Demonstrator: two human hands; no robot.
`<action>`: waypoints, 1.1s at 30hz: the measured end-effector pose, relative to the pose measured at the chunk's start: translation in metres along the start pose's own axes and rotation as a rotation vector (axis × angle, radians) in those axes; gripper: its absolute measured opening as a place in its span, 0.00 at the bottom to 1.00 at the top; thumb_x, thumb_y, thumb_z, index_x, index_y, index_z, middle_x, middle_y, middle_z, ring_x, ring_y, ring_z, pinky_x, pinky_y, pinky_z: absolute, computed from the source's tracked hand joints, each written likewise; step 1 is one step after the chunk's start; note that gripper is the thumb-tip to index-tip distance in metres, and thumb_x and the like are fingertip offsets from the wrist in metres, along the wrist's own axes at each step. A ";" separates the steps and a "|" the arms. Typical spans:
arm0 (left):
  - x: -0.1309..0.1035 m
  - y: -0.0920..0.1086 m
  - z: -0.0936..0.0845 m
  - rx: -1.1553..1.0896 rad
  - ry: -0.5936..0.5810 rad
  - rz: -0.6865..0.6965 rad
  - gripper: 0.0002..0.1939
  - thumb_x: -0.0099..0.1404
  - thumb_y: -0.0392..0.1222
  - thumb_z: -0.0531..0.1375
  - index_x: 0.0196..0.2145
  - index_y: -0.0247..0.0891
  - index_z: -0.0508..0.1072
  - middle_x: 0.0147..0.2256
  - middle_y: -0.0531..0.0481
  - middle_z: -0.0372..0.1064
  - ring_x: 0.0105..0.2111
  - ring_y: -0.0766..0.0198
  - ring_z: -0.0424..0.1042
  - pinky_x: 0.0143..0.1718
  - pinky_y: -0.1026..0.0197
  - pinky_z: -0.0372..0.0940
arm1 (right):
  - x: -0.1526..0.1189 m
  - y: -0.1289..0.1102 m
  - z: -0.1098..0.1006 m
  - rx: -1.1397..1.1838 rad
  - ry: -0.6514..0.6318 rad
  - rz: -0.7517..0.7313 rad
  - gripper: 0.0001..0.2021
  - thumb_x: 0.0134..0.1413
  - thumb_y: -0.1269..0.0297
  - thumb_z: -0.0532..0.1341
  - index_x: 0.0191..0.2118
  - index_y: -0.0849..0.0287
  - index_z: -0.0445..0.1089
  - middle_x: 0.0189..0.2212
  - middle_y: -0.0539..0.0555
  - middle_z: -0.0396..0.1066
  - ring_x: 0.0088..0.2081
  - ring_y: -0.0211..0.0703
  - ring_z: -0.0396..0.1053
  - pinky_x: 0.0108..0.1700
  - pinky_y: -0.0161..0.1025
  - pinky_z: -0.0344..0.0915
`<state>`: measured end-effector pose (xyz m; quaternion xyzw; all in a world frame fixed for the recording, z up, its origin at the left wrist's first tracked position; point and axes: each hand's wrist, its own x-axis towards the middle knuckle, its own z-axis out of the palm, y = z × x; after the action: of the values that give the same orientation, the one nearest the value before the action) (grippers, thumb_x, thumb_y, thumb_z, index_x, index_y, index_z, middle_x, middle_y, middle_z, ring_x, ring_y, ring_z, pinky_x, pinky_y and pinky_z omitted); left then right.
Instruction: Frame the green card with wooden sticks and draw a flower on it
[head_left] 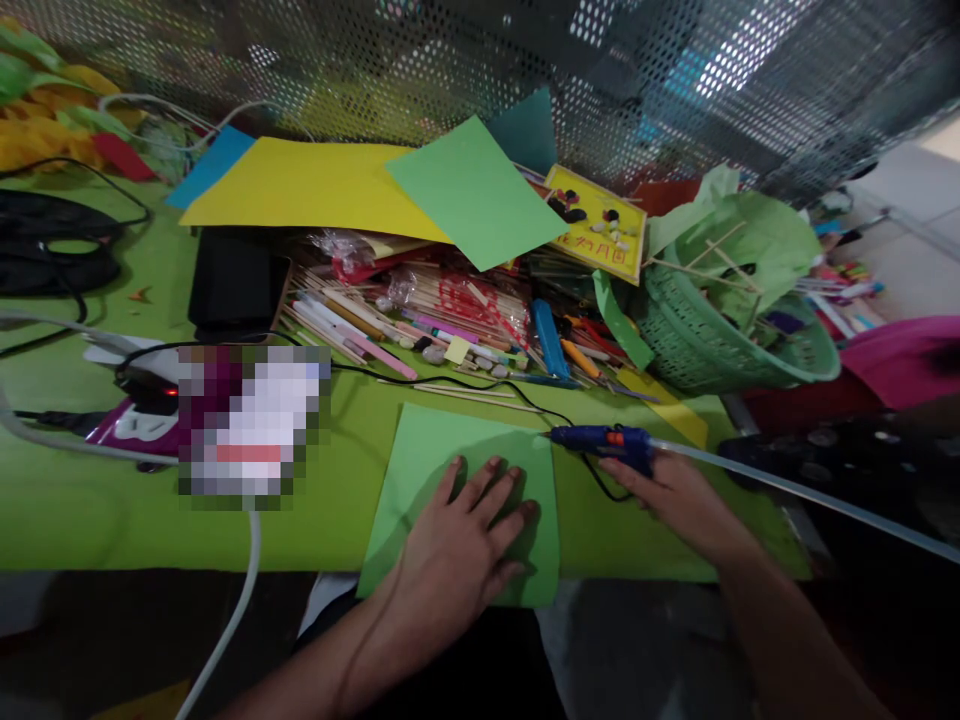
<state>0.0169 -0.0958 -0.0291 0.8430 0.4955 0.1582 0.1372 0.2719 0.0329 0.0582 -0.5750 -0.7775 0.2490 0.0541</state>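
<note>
Holding the blue glue gun [611,442] with my right hand [679,492] closed round its handle, I have the nozzle [551,436] at the upper right corner of the green sheet [454,432]. My left hand [465,545] lies flat on that sheet, fingers spread, at the near edge of the table [322,530]. I'd call this applying glue; the next move calls for a steady sheet and measured squeeze. Whether the tip touches paper, I can't quite tell.

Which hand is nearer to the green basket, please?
Right. The right hand holds the glue gun in front of the basket; the left hand lies farther left, on the green sheet.
</note>
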 end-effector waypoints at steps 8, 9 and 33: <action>-0.002 0.001 -0.002 0.014 0.003 0.003 0.26 0.76 0.56 0.52 0.68 0.51 0.61 0.72 0.50 0.52 0.72 0.49 0.49 0.70 0.36 0.46 | 0.007 -0.012 0.007 -0.067 0.018 -0.053 0.21 0.57 0.42 0.57 0.22 0.51 0.64 0.16 0.50 0.65 0.23 0.47 0.67 0.25 0.40 0.60; -0.002 0.001 -0.001 0.011 0.012 0.005 0.26 0.76 0.56 0.52 0.68 0.51 0.61 0.72 0.50 0.52 0.72 0.49 0.48 0.70 0.36 0.45 | 0.008 -0.013 0.008 -0.074 0.012 -0.059 0.22 0.58 0.42 0.57 0.21 0.51 0.63 0.16 0.50 0.65 0.23 0.46 0.66 0.24 0.40 0.59; 0.000 0.000 -0.002 -0.011 -0.021 -0.011 0.26 0.75 0.58 0.52 0.67 0.53 0.61 0.72 0.49 0.52 0.72 0.48 0.50 0.68 0.34 0.49 | -0.003 0.012 -0.007 -0.162 0.041 -0.010 0.21 0.60 0.43 0.58 0.25 0.54 0.70 0.15 0.50 0.68 0.20 0.46 0.68 0.25 0.39 0.60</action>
<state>0.0164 -0.0954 -0.0277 0.8410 0.4980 0.1511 0.1479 0.2857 0.0349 0.0592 -0.5787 -0.7966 0.1731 0.0248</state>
